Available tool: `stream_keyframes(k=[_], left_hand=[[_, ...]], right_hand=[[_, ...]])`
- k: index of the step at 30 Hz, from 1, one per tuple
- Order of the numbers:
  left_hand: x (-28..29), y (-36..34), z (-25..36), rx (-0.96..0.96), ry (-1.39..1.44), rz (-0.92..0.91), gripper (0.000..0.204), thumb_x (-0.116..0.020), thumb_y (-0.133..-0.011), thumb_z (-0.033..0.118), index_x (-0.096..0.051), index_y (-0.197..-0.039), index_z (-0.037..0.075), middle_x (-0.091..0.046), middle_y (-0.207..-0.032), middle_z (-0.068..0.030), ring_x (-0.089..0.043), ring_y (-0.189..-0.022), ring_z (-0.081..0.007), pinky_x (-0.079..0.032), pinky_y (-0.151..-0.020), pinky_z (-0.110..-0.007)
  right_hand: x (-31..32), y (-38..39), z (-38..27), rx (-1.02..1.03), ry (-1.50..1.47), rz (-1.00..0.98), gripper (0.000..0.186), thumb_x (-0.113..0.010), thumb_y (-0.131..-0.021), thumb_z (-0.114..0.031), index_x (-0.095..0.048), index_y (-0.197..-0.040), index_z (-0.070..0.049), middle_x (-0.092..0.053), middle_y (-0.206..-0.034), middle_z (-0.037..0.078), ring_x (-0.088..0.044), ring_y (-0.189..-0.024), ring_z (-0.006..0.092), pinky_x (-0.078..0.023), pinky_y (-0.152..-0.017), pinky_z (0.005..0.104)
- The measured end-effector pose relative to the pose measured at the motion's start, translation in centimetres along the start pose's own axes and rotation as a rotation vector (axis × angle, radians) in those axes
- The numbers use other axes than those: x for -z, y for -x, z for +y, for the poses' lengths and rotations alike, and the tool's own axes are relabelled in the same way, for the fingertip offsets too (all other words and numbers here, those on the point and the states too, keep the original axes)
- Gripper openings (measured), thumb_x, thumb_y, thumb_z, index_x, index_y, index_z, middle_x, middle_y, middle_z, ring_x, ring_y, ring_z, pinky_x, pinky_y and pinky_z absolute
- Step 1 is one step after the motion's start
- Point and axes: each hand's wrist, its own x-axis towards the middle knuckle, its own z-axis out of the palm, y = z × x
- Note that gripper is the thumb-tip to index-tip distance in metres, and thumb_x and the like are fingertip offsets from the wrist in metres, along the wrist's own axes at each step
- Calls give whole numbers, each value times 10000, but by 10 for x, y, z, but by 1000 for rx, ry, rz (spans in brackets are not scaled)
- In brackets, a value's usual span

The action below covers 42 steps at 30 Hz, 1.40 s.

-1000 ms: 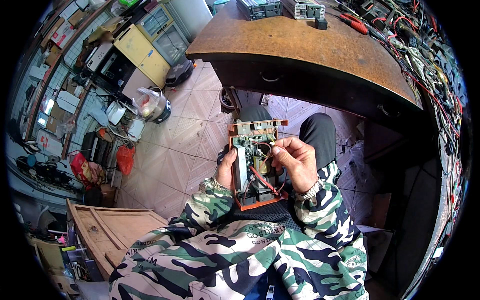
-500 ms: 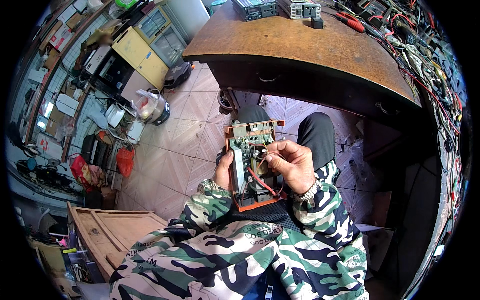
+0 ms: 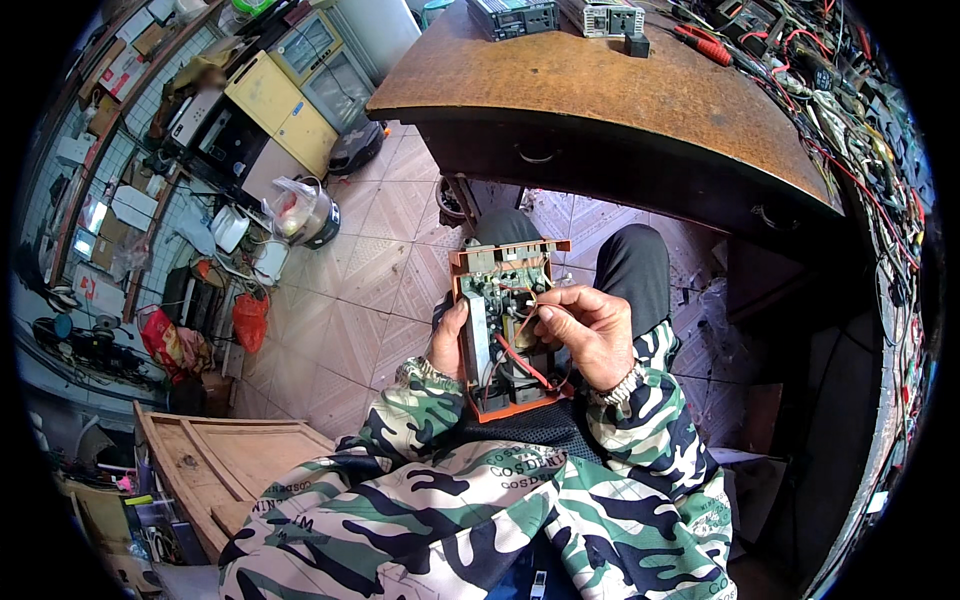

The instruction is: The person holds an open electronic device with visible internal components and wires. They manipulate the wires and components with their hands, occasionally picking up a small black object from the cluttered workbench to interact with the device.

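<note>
Over lap, below front edge of brown counter (image 3: 640, 90): opened orange-cased device (image 3: 503, 335), circuit board exposed, held upright. Left hand (image 3: 449, 343) wraps case's left edge, fingers closed on it. Right hand (image 3: 585, 333) over board's right side, fingertips pinched at red wire (image 3: 520, 360). Tiled floor (image 3: 370, 300) beneath.

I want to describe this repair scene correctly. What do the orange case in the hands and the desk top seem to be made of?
The case looks like moulded plastic: even orange colour, thin matte walls, open over a circuit board. The desk top seems to be wood, brown and worn, with dull, stained patches; its finish is hard to judge.
</note>
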Motion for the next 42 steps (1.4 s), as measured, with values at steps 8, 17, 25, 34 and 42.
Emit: stream_keyframes(k=[8, 17, 25, 34, 42], left_hand=[[-4, -1, -2, -21, -55, 46, 653, -528, -981, 522, -486, -1398, 22, -663, -1217, -122, -690, -1011, -209, -598, -812, -348], [-11, 0, -2, -23, 17, 74, 595, -528, -999, 483, -498, -1386, 32, -668, -1204, -115, -698, -997, -209, -607, -820, -355], [-4, -1, -3, -8, -20, 63, 630, -537, -983, 520, -494, -1383, 35, -681, -1160, -108, -714, -911, -182, -618, -675, -302], [9, -2, -8, -41, 32, 81, 487, -544, -998, 433, -549, -1316, 64, -697, -1110, -94, -716, -867, -178, -626, -649, -317], [12, -4, -10, -48, 59, 90, 434, -542, -1013, 410, -584, -1275, 67, -704, -1102, -70, -705, -923, -196, -599, -783, -349]], right_hand=[[0, 4, -5, 31, -19, 44, 120, -710, -907, 22, -718, -1026, 35, -708, -894, 48, -647, -787, 88, -533, -721, 232], [7, 9, 1, 64, -69, 132, 88, -696, -915, 21, -703, -998, 48, -702, -873, 62, -637, -712, 99, -527, -644, 234], [10, 9, 9, 34, -76, 180, 107, -702, -925, -19, -694, -1007, 49, -699, -828, 53, -630, -658, 87, -510, -599, 225], [13, 11, 12, -24, -58, 247, 110, -664, -953, -50, -690, -993, 50, -694, -826, 40, -603, -658, 80, -489, -614, 228], [14, 13, 13, -60, -63, 243, 129, -670, -953, -81, -692, -990, 40, -682, -807, 24, -590, -651, 70, -478, -610, 224]])
